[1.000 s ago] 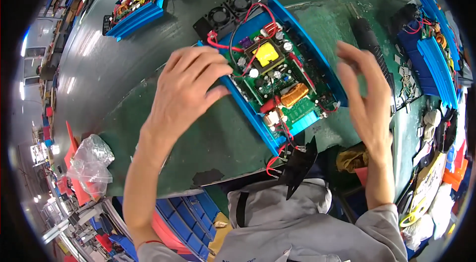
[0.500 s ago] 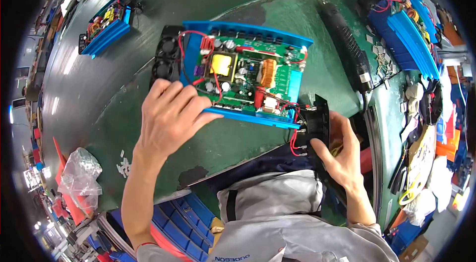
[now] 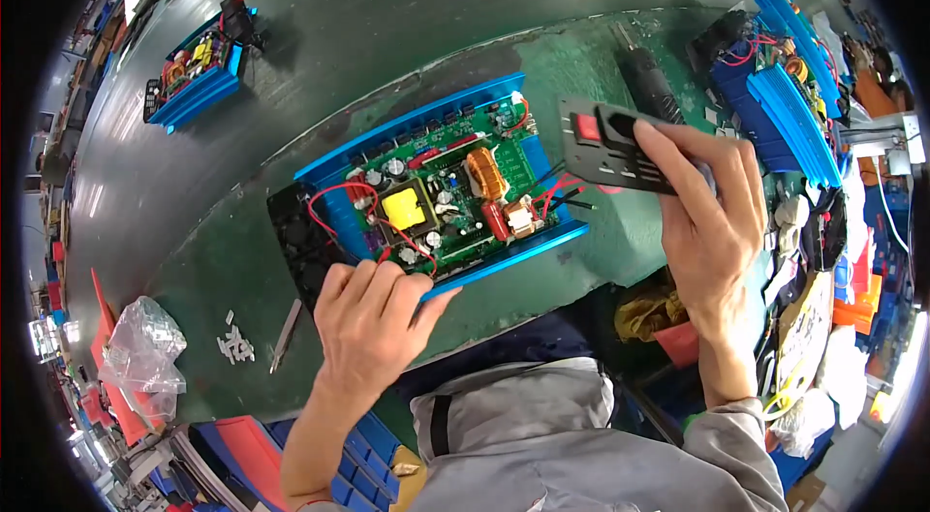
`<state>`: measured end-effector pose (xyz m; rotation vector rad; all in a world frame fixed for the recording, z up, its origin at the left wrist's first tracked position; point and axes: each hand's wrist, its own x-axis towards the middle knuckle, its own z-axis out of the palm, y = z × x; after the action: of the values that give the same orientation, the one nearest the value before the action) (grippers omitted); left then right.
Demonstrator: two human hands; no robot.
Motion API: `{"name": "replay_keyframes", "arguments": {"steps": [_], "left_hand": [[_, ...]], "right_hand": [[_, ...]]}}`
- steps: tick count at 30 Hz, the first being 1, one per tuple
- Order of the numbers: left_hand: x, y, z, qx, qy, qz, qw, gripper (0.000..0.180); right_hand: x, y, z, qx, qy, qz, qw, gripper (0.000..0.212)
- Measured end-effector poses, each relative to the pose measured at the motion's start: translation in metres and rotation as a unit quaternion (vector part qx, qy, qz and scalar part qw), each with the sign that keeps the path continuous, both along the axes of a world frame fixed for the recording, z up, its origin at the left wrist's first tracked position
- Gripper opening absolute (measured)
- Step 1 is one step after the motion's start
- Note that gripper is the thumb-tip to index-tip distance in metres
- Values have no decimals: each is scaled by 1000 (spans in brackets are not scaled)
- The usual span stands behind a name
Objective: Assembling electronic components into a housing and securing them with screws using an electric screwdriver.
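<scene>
Circuitry fills the blue housing that sits aslant in front of me, open-topped, over the green tabletop. Its long metal walls run side by side, with a green board between them. I see a transformer with a bright yellow top, a fat copper-coloured coil nearer the right end, and a glossy red component just beside the coil. Silver-topped capacitors stand among the smaller parts, and a red wire loops over the left end, where the black fan block is.

My left grip is clasped on the near wall close to the fans, fingers over its edge and thumb along the outside. My right grip pinches a flat black end panel by its right part, holding it up just beyond the housing's right end. The panel is slotted along its lower part and carries a red rocker switch. Red and black leads come out of the housing toward it; their far ends are partly hidden behind the panel
</scene>
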<state>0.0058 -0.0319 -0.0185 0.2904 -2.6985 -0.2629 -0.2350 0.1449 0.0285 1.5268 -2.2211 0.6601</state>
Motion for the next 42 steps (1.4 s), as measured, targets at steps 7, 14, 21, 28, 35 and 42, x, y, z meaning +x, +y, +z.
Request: {"name": "replay_keyframes", "arguments": {"steps": [7, 14, 21, 28, 35, 42], "left_hand": [[-12, 16, -9, -6, 22, 67, 998, 35], [-16, 12, -15, -44, 33, 73, 996, 36], [-19, 13, -25, -69, 66, 64, 993, 34], [-29, 19, -18, -32, 46, 78, 995, 32], [-30, 18, -16, 1, 34, 76, 997, 29], [2, 29, 7, 72, -6, 157, 985, 39]], "right_hand": [[-25, -30, -53, -6, -78, -77, 994, 36], [-23, -27, -60, -98, -79, -87, 988, 32], [-37, -108, -43, -53, -133, 133, 981, 14], [-58, -135, -60, 87, -256, 211, 939, 22], [-69, -142, -61, 144, -328, 224, 906, 31], [-69, -140, -61, 135, -326, 217, 910, 32]]}}
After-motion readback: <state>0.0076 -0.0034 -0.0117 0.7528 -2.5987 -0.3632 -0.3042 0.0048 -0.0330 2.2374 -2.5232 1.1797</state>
